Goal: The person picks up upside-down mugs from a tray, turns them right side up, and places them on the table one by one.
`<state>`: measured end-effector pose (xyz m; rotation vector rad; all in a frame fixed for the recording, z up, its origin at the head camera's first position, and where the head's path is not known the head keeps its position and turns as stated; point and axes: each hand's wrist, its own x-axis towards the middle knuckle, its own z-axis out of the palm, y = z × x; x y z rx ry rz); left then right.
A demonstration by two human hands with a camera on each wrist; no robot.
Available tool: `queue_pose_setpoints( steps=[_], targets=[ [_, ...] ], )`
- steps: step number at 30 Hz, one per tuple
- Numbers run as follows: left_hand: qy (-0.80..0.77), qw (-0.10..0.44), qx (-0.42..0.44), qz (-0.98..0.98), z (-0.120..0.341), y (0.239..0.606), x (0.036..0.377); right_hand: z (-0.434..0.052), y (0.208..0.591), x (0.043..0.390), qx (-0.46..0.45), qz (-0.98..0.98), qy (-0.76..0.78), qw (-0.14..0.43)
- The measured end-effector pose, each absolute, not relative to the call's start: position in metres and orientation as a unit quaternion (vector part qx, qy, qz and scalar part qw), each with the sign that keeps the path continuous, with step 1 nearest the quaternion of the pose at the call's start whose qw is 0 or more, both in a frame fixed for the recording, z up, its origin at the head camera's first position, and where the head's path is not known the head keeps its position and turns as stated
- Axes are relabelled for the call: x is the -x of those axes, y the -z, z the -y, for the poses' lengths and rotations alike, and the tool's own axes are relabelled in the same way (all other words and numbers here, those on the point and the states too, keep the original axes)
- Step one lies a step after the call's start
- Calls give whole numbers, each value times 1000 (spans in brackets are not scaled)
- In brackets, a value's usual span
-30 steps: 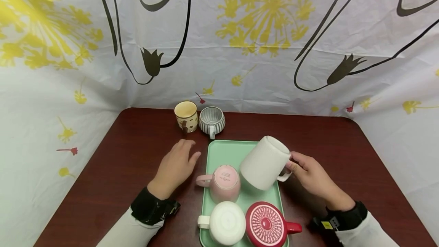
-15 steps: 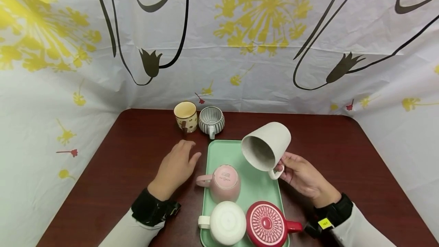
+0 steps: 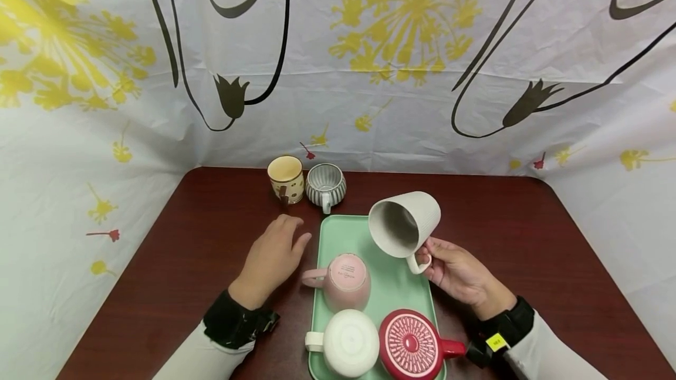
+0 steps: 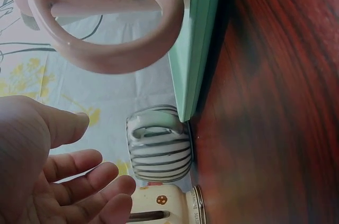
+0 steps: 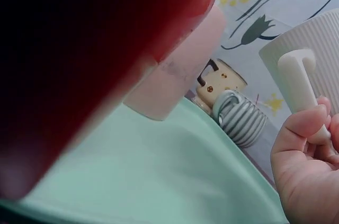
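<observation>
The right hand point(image 3: 462, 274) pinches the handle of a ribbed white mug point(image 3: 405, 224), fingers curled round it — the mug is lifted clear above the far end of the green tray point(image 3: 348, 233), tipped on its side with its mouth facing the person. Just below and left of that grip, a pink mug point(image 3: 343, 280) stands upside down on the tray; nearer the person sit a white mug point(image 3: 345, 342) and a red mug point(image 3: 409, 345), both inverted. The left hand point(image 3: 271, 257) rests flat on the table point(image 3: 200, 239), fingers relaxed and holding nothing, beside the tray's left edge. Beyond its fingertips stand a striped cup point(image 3: 325, 185) and a cream cup point(image 3: 287, 177), upright — touching or nearly so.
</observation>
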<state>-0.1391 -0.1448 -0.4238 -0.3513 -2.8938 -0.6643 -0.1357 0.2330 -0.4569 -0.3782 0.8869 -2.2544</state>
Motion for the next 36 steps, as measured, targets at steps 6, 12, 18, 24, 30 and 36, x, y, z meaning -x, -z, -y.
queue_pose_setpoints(
  steps=[6, 12, 18, 24, 30, 36],
  targets=[
    [223, 85, 127, 963, 139, 421, 137, -227, 447, 137, 142, -334, 867, 342],
    [244, 98, 152, 953, 128, 403, 128, -222, 432, 140, 146, -342, 861, 347],
    [281, 92, 224, 929, 105, 371, 117, -218, 411, 140, 150, -316, 869, 349],
    [310, 10, 279, 909, 78, 344, 119, -207, 391, 142, 153, -288, 880, 345],
    [372, -71, 275, 884, 53, 339, 125, -193, 380, 143, 137, -258, 895, 337],
    [585, -140, 166, 781, 39, 343, 130, -179, 376, 142, 117, -249, 901, 336]
  ],
)
